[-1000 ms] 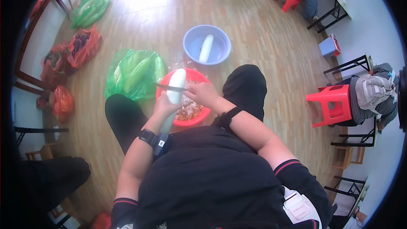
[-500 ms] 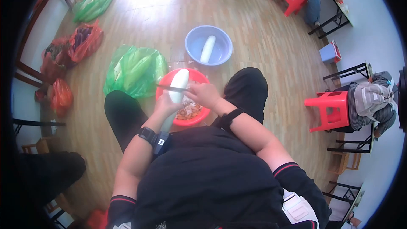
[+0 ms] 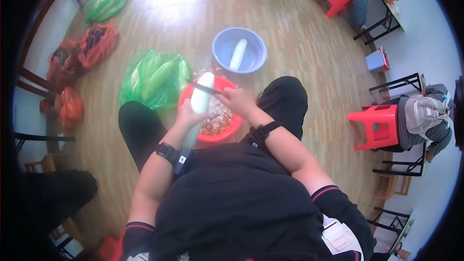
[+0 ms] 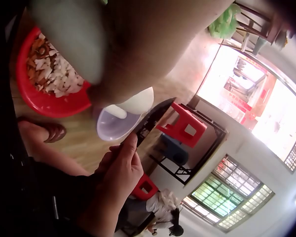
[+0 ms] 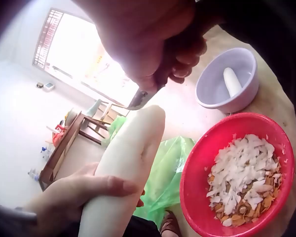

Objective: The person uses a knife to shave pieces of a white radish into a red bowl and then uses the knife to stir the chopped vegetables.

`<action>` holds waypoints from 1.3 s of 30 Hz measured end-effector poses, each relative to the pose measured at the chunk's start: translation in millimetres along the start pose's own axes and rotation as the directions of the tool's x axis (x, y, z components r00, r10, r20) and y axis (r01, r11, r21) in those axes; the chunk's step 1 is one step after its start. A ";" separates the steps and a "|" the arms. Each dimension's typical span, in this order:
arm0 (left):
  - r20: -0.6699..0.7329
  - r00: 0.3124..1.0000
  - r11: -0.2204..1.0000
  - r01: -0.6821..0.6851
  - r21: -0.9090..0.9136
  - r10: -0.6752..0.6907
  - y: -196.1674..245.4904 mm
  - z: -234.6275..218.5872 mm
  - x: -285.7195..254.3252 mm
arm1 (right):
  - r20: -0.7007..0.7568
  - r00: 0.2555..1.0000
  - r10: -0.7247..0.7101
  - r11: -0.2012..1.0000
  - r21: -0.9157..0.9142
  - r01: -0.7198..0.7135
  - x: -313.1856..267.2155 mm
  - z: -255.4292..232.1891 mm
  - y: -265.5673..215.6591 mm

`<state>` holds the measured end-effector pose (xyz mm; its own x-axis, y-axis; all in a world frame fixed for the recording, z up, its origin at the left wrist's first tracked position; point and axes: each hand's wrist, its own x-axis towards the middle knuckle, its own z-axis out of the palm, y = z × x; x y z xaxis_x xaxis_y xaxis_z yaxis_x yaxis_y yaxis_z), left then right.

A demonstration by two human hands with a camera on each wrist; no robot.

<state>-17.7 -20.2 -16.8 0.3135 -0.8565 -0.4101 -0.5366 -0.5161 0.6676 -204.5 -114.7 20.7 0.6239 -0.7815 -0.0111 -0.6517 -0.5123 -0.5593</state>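
A long, peeled white daikon radish (image 3: 198, 103) slants up over the red basin (image 3: 239, 123). My left hand (image 3: 189, 116) grips it around the middle, thumb across its side in the right wrist view. In my right hand (image 3: 239, 102) is a knife (image 3: 202, 87), its dark blade lying across the radish near the far end. The right wrist view shows the blade tip (image 5: 139, 100) at the radish's top end. White shavings and orange-brown peelings (image 5: 246, 173) fill the bottom of the red basin.
Beyond the red basin stands a pale blue basin (image 3: 253, 63) with another peeled radish (image 3: 238, 54). A green bag (image 3: 154, 79) of long pale vegetables lies to the left, near my knee. Farther left are red bags (image 3: 99, 46). Red stools (image 3: 377, 123) and seated people are at the right.
The knife and right hand have shifted toward the radish's far end, and the blade's slant has steepened. My left hand keeps its grip on the radish.
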 end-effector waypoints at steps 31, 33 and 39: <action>0.178 0.973 0.748 0.010 -0.663 0.145 15.6 -13.9 -10.2 | -0.135 0.974 0.180 0.979 0.119 -0.164 10.7 6.0 19.1; 0.141 0.976 0.783 -0.044 -0.621 0.167 10.8 -10.6 -4.7 | -0.049 0.999 0.003 0.990 0.138 0.004 6.0 5.1 12.3; -0.014 0.976 0.866 -0.199 -0.458 0.217 3.2 -1.9 -1.0 | 0.027 0.978 -0.209 0.966 0.161 0.202 -2.8 1.6 -4.1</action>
<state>-18.2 -21.0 -13.0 0.2003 -0.9481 -0.2470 -0.1685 -0.2817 0.9446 -202.9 -109.8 21.8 0.7579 -0.6471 0.0834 -0.4341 -0.5955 -0.6760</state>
